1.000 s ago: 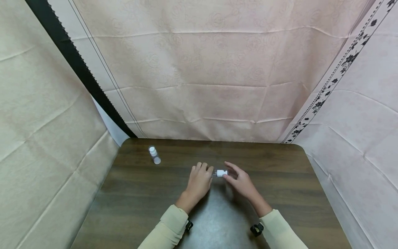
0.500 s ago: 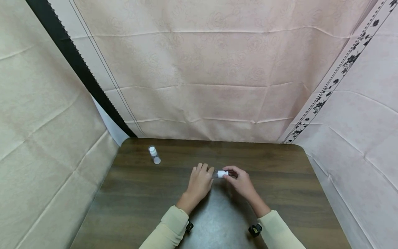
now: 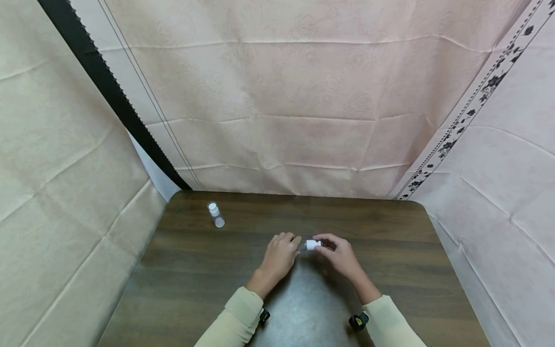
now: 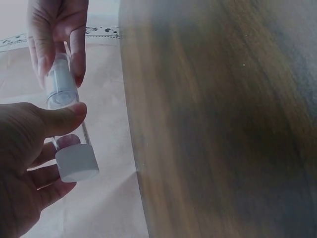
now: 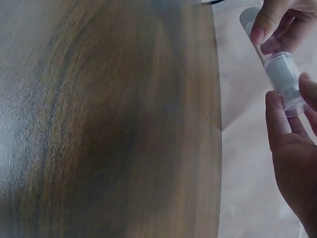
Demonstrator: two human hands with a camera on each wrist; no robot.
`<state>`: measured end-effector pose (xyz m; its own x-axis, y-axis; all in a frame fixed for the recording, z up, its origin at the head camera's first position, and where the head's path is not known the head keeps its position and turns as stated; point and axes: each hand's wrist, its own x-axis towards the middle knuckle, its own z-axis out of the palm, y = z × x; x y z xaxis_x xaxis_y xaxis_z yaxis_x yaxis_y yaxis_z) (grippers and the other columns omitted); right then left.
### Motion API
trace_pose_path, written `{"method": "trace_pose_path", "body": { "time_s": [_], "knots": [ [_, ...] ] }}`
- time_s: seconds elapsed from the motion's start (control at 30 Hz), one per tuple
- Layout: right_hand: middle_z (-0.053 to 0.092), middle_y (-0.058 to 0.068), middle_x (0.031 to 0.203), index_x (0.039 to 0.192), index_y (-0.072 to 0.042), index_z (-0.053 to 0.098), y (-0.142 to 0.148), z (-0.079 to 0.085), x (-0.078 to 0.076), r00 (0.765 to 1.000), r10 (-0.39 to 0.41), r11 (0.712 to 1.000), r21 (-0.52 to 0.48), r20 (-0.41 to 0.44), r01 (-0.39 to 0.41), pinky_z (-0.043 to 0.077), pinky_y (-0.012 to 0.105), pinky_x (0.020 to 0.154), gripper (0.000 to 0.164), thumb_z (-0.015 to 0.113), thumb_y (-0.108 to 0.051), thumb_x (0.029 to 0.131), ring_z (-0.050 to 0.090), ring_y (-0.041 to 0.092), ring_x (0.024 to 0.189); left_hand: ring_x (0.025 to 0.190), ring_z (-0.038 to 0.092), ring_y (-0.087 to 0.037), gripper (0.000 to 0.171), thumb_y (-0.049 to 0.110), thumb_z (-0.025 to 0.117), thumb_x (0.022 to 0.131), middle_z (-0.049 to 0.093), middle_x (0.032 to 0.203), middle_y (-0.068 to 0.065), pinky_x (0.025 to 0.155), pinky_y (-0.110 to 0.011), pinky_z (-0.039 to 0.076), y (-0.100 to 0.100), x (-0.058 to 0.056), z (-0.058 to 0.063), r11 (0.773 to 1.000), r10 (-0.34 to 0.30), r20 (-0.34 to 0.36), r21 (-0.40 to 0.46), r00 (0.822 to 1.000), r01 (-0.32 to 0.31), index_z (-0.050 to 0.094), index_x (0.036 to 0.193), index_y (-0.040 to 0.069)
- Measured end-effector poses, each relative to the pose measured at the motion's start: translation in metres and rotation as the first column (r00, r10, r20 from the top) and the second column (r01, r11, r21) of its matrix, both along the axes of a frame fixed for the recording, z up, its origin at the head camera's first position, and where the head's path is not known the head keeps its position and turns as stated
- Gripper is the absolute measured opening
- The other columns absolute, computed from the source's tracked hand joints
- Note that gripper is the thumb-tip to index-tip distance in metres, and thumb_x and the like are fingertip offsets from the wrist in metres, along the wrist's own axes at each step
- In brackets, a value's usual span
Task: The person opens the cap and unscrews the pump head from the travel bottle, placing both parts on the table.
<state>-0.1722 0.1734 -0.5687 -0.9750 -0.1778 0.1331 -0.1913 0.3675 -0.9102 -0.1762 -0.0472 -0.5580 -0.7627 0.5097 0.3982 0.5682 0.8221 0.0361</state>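
A small clear plastic bottle point(image 4: 57, 94) with a white cap point(image 4: 78, 162) is held between both hands above the table. My left hand point(image 3: 278, 258) grips its capped end, thumb across the clear wall and fingers behind. At the opposite end, my right hand point(image 3: 340, 255) pinches the clear part between thumb and fingers. In the head view, a white band point(image 3: 313, 245) shows on the bottle between the hands. The left fingers cover much of the capped end there. The right wrist view shows a clear rim point(image 5: 277, 58) around the bottle's middle.
Another clear bottle point(image 3: 216, 215) with a white top lies near the back left of the brown wooden table point(image 3: 195, 289). Pale cloth point(image 3: 282, 96) hangs behind the table and along both sides.
My right fingers, spread loosely one second ago, have closed on the bottle's end. Both hands and the bottle have shifted slightly right and nearer in the head view.
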Motion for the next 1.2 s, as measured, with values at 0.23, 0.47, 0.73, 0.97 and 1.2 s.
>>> {"method": "trace_pose_path", "body": {
  "time_s": [0.23,0.47,0.73,0.97,1.2],
  "knots": [
    [0.073,0.018,0.119,0.121,-0.002,0.072,0.018,-0.002,-0.001,0.998,0.011,0.994,-0.11,-0.054,-0.017,0.055,0.016,0.089,0.028,0.075,-0.008,0.094,0.069,0.015,0.107,0.097,0.071,-0.021,0.037,0.027,0.084,0.088,0.074,0.109,-0.005,0.082,-0.036,0.058,-0.013,-0.001,-0.002,0.998,0.059,0.086,0.024,0.995,-0.062,0.075,0.12,0.013],
    [0.072,0.014,0.12,0.122,-0.004,0.071,0.029,0.008,-0.001,0.996,-0.007,0.999,-0.047,-0.09,0.002,0.053,0.013,0.09,0.029,0.074,-0.007,0.094,0.069,0.017,0.109,0.099,0.071,-0.023,0.039,0.027,0.082,0.089,0.074,0.11,-0.007,0.084,-0.04,0.059,-0.023,0.001,-0.002,0.993,0.076,0.143,0.076,0.987,-0.087,0.075,0.123,0.01],
    [0.072,0.007,0.116,0.118,-0.008,0.074,0.027,0.011,-0.006,0.983,-0.032,0.994,0.093,-0.181,0.049,0.058,0.019,0.085,0.026,0.077,-0.006,0.091,0.07,0.017,0.103,0.097,0.071,-0.022,0.04,0.026,0.085,0.086,0.074,0.108,-0.007,0.082,-0.039,0.059,-0.023,0.0,-0.009,0.992,0.074,0.119,0.092,0.99,-0.085,0.075,0.122,0.01],
    [0.071,0.002,0.111,0.115,-0.011,0.074,0.027,0.01,-0.016,0.963,-0.034,0.95,0.29,-0.268,0.114,0.061,0.036,0.079,0.024,0.079,-0.008,0.091,0.068,0.016,0.094,0.097,0.07,-0.023,0.04,0.025,0.086,0.086,0.074,0.108,-0.007,0.082,-0.039,0.059,-0.025,0.002,-0.011,0.991,0.071,0.101,0.106,0.992,-0.082,0.075,0.121,0.009],
    [0.069,0.006,0.112,0.115,-0.009,0.073,0.023,0.005,-0.032,0.966,-0.023,0.933,0.34,-0.259,0.113,0.061,0.038,0.08,0.023,0.077,-0.007,0.092,0.068,0.019,0.093,0.098,0.07,-0.022,0.04,0.026,0.085,0.086,0.074,0.109,-0.007,0.083,-0.04,0.059,-0.027,0.002,-0.013,0.99,0.078,0.121,0.107,0.99,-0.091,0.075,0.121,0.009]
  ]
}}
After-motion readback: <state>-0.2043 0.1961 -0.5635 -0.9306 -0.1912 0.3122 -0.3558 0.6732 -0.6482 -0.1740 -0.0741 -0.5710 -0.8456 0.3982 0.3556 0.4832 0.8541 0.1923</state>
